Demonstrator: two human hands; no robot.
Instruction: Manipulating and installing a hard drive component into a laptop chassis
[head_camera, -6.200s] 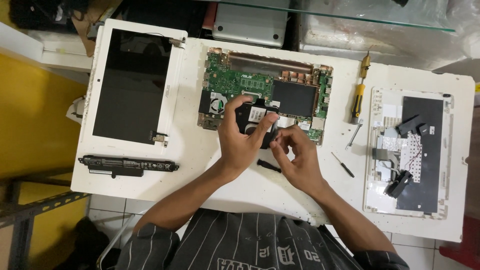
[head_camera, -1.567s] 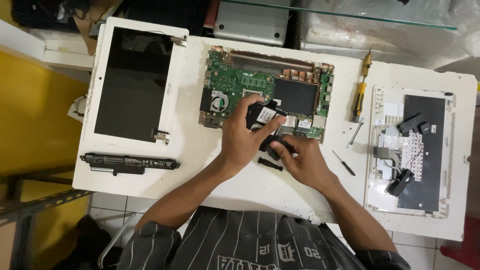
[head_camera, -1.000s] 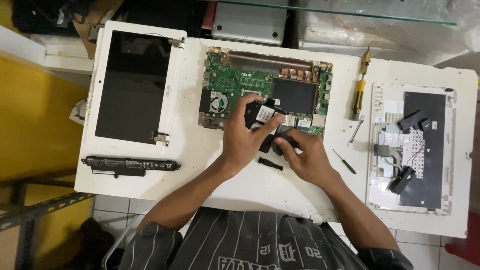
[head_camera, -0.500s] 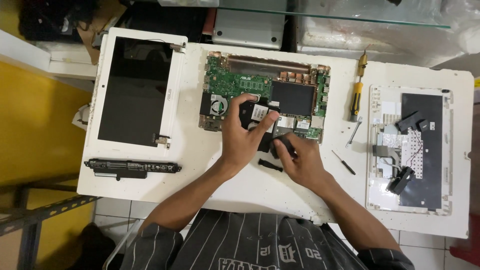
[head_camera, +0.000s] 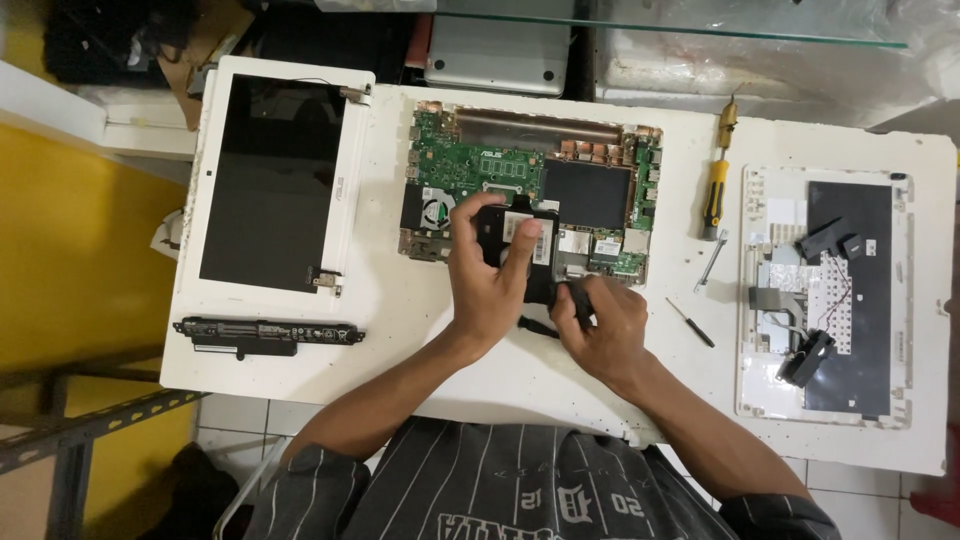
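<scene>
**Drive held over the open laptop base**

Here, a black rectangular drive (head_camera: 518, 238) with a pale label sits at the near edge of the green motherboard (head_camera: 480, 170), gripped by the left hand (head_camera: 488, 285): thumb on its near-left side, fingers (head_camera: 522, 240) curled over the top face, pressed against it. Just right of those fingers, the right hand (head_camera: 605, 325) has its fingertips bunched together around a small dark part at the drive's lower right corner; whether it pinches a tool or a connector I cannot tell.

Doing this well calls, I judge, for the left hand keeping the drive level and steady while the right works only at that corner, without prying against the board beneath.

Just below the left fingers a short black piece (head_camera: 535, 326) lies on the white table (head_camera: 420, 330). Well right of the right hand lie a thin screwdriver (head_camera: 691, 322) and a yellow-handled screwdriver (head_camera: 713, 190), then the keyboard cover (head_camera: 780, 380). Far left rest the screen panel (head_camera: 272, 180) and battery bar (head_camera: 268, 332). Bare tabletop between hands and table edge leaves room for the wrists.
</scene>
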